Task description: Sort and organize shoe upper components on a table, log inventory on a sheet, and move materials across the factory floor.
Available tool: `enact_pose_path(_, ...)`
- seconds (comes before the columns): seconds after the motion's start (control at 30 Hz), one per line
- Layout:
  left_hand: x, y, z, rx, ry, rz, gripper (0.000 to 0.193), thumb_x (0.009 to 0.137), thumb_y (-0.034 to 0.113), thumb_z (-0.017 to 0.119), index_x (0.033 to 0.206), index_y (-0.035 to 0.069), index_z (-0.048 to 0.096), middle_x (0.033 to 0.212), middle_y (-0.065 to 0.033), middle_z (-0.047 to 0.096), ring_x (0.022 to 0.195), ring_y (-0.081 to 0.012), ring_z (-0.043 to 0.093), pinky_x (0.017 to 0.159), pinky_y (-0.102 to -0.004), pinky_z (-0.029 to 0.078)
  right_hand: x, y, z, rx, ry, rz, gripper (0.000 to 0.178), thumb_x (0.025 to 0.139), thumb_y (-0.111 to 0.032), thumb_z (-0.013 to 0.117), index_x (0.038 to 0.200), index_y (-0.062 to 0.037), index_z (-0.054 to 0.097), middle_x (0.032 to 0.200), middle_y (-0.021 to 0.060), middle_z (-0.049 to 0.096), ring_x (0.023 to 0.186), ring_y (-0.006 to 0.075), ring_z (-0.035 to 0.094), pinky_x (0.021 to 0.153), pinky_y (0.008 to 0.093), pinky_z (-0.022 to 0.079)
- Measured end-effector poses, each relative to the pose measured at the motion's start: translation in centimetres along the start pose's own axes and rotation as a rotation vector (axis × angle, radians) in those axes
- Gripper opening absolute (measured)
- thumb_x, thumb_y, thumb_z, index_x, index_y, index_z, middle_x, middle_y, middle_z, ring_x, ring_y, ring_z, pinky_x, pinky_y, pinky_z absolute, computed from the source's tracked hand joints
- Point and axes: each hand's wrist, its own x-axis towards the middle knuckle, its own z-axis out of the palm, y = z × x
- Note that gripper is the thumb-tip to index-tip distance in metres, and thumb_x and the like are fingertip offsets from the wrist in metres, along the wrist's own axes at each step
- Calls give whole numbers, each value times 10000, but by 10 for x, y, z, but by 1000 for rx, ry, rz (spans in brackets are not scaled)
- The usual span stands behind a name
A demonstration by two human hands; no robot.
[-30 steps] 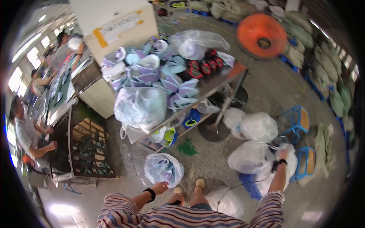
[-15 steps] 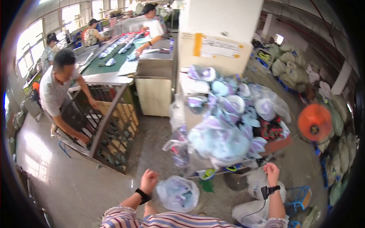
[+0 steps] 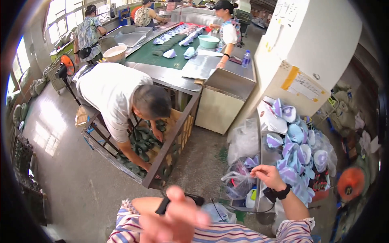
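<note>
Beside the cluttered bench (image 3: 268, 155), go gently near the clear bag (image 3: 240, 179): right hand (image 3: 270, 177), grip impossible to tell; left hand (image 3: 177, 220), fingers spread.

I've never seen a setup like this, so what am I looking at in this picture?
No robot here: a wide fisheye camera on someone's head looks down as they work. Their bare left hand, blurred near the lens, looks empty. Their bare right hand is by a clear plastic bag; I can't tell whether the two touch. To its right, a metal table bears a heap of light blue and purple pieces. Further left, a co-worker reaches into a barred frame holding dark pieces.
</note>
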Motion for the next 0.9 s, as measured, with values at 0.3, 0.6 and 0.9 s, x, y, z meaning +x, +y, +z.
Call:
enact_pose_path(0.3,12,-84,32,-487,184,31,271,891,212,358,1153,185,419,1177,58,397,849,-70,576,904,-404,169,76,40,-43,146,22,100,193,826,-27,505,1004,34,550,862,56,610,778,91,562,705,221,448)
enact_pose_path(0.6,-14,-235,118,-1071,33,-315,281,842,67,350,1101,156,412,925,28,419,737,-136,568,881,-404,170,165,147,-190,-79,238,250,331,787,-171,587,1047,29,548,826,53,621,641,105,557,554,242,452)
enact_pose_path(0.9,-21,-390,126,-808,-23,-624,390,821,57,501,1200,77,405,1021,-8,469,798,-135,527,879,-328,289,263,209,-309,-1015,555,373,249,731,-226,557,817,0,616,831,194,600,796,334,577,684,410,460)
